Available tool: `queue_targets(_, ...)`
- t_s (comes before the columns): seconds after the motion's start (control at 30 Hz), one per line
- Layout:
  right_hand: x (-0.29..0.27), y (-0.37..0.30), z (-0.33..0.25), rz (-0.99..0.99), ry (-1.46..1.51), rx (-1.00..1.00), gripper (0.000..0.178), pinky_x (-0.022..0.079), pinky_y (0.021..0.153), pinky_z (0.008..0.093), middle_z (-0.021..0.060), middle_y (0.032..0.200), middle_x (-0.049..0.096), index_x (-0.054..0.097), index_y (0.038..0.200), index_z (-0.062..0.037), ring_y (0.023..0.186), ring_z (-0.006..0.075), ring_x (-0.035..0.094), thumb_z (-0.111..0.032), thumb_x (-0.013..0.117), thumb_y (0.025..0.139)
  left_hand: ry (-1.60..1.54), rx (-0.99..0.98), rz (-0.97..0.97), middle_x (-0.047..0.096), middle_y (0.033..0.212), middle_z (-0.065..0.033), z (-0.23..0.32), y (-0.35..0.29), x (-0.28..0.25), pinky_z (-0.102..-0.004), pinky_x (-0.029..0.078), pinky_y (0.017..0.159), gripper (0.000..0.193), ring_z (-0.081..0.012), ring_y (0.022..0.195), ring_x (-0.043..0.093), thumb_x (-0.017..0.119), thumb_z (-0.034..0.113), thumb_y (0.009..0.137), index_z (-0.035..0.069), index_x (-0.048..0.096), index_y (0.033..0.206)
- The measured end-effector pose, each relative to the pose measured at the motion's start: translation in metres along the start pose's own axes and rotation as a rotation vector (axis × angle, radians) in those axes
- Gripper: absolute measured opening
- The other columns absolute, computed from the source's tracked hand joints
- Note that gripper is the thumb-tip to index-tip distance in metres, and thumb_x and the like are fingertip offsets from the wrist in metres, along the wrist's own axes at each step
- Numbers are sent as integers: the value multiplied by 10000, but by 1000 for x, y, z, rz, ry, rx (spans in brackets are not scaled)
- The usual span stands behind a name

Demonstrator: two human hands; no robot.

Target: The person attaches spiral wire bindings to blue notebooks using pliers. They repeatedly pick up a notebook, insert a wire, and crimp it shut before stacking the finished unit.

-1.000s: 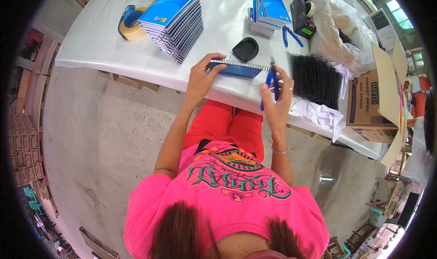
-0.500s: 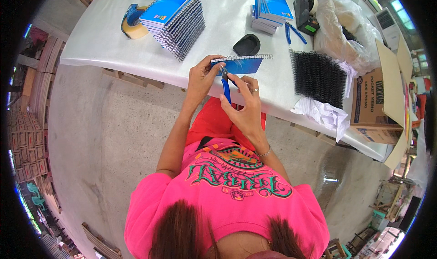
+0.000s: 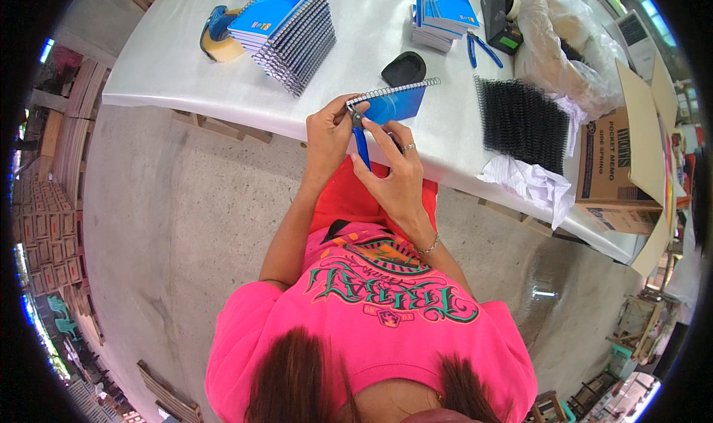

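Note:
A blue spiral notebook [image 3: 399, 105] is tilted up at the table's near edge, its wire coil along the top and sticking out past the right end. My left hand [image 3: 329, 135] grips it by the left end. Blue-handled cutting pliers [image 3: 359, 144] are in my right hand [image 3: 396, 172], with their jaws at the left end of the coil; whether they bite the wire is too small to tell. Just beyond the notebook lies a black rounded pad [image 3: 404, 69]. Black spiral coils [image 3: 522, 124] lie in a row to the right.
A tall stack of spiral notebooks [image 3: 286, 40] stands at left beside a tape dispenser [image 3: 220, 35]. Farther right are a smaller notebook stack [image 3: 445, 13], a second pair of pliers [image 3: 483, 51], a black tape holder [image 3: 499, 22], a plastic bag [image 3: 561, 44], crumpled paper [image 3: 531, 185] and an open carton [image 3: 613, 159].
The pliers' jaws have moved left and up to the coil's left end. The notebook has tilted, its right end now higher. My right hand has shifted slightly left.

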State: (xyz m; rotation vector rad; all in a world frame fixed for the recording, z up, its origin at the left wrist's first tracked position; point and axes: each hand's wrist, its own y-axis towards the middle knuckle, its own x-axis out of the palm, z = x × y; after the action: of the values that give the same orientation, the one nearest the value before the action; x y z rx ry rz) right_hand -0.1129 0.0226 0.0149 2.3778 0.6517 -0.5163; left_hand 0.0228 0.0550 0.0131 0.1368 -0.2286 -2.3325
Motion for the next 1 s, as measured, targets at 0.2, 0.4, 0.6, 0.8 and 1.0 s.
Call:
queue_targets(0.2,-3,-2,-4,-4,67,12,522,527,777,365,167,1143,574,643,1264,-140,956,308,634,-173,774,760,104,29,6,737,848,-79,2,-3,1,-227,494,612,196,-52,734,628,634,33,913,-28,687,1092)
queue_targets(0.4,-32,14,-5,-467,1690,709,402,572,762,361,153,1104,597,465,1301,-61,912,268,661,-237,595,964,302,126,55,729,829,-85,15,-13,7,-246,509,619,206,-73,707,631,622,35,915,5,693,1106)
queue_targets(0.6,-48,27,7,-542,1055,535,356,546,813,350,140,1132,569,481,1268,-60,925,242,648,-233,580,972,272,26,164,681,768,-33,23,-6,-2,-245,486,591,219,-67,667,592,659,91,920,24,699,1125)
queue_targets(0.8,-55,54,80,-51,-10,159,372,450,889,399,170,1144,540,553,1252,-61,990,299,558,-163,625,901,384,212,384,634,782,-8,99,30,-50,-211,457,611,301,-52,691,551,684,174,923,17,678,1180)
queue_targets(1.0,-32,49,130,182,-530,23,400,313,1029,507,225,1211,499,553,1275,-87,1157,381,453,-175,606,889,224,379,310,685,943,-68,122,127,-99,-226,489,778,435,-84,855,618,662,306,941,36,621,1279)
